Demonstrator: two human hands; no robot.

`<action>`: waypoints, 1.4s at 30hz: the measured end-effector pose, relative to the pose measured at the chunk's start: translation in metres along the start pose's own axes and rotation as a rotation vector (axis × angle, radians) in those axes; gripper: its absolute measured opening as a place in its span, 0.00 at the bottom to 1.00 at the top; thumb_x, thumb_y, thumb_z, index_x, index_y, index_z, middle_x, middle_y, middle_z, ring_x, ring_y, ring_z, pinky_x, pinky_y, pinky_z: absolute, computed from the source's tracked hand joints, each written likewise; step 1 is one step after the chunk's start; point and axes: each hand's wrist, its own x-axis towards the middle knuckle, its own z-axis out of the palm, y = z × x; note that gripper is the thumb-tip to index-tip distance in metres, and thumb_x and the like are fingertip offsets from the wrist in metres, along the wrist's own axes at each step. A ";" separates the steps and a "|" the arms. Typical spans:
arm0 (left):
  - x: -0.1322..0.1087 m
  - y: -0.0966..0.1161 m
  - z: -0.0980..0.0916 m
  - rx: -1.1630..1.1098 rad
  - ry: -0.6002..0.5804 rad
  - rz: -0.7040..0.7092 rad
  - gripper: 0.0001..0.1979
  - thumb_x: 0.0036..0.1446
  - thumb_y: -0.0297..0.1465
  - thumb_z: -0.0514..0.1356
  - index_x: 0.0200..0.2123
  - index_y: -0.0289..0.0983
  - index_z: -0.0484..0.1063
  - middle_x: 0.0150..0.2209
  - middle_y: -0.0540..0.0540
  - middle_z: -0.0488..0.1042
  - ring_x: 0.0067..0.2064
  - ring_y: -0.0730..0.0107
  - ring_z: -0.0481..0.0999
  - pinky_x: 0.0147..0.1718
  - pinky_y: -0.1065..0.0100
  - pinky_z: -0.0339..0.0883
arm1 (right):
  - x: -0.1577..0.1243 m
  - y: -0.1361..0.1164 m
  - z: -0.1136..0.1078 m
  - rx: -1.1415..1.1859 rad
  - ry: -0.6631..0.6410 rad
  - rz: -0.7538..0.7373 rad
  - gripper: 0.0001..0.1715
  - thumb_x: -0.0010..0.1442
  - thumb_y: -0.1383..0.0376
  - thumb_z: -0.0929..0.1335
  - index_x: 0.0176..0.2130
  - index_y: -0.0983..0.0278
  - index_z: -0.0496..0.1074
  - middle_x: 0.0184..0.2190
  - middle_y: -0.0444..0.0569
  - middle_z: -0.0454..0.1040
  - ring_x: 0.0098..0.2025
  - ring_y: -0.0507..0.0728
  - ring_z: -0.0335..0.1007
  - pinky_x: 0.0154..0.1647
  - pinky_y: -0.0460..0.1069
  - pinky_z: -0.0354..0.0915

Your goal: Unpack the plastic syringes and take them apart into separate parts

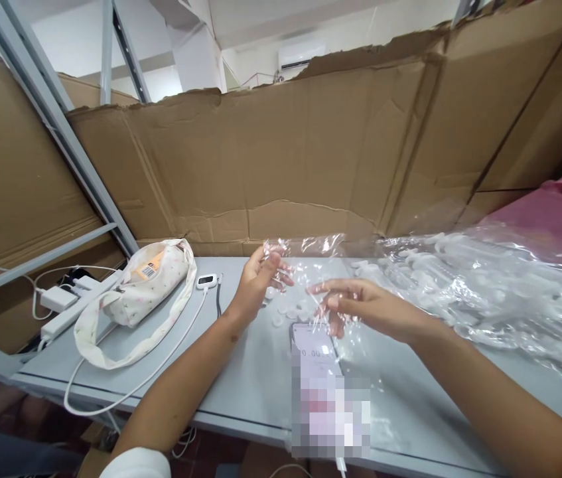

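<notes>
My left hand (258, 282) is raised over the grey table (241, 372), fingers curled on the edge of a clear plastic bag (310, 265). My right hand (360, 305) reaches in from the right and pinches the same crinkled film near its middle. Several small white round caps (288, 309) lie on the table under the bag, between my hands. A phone (313, 345) showing a timer lies flat just below my right hand.
A large clear bag of white plastic parts (484, 285) fills the right side, with a pink bag (559, 212) behind. A floral cloth pouch (146, 285), white cables, a power strip (76, 309) and a small white device (206, 281) sit left. Cardboard walls (281, 159) enclose the back.
</notes>
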 end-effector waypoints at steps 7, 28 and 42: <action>-0.005 -0.020 0.006 0.074 0.036 -0.120 0.15 0.53 0.42 0.61 0.32 0.36 0.64 0.22 0.52 0.70 0.18 0.76 0.71 0.17 0.74 0.60 | 0.009 0.018 0.003 0.016 0.334 -0.116 0.19 0.55 0.50 0.68 0.39 0.60 0.75 0.31 0.48 0.76 0.27 0.53 0.71 0.28 0.49 0.67; -0.010 -0.027 -0.006 0.047 0.018 -0.156 0.28 0.53 0.52 0.57 0.48 0.36 0.62 0.29 0.49 0.74 0.17 0.76 0.71 0.15 0.75 0.60 | 0.012 0.022 0.002 -0.142 0.369 -0.006 0.22 0.47 0.48 0.72 0.25 0.64 0.69 0.19 0.42 0.69 0.19 0.49 0.64 0.22 0.47 0.62; -0.005 -0.034 -0.014 0.045 -0.019 -0.140 0.36 0.54 0.52 0.56 0.59 0.36 0.56 0.32 0.43 0.77 0.20 0.72 0.75 0.16 0.75 0.63 | 0.014 0.034 -0.007 -0.074 0.370 -0.033 0.24 0.46 0.53 0.74 0.40 0.64 0.73 0.22 0.43 0.72 0.25 0.53 0.70 0.31 0.51 0.67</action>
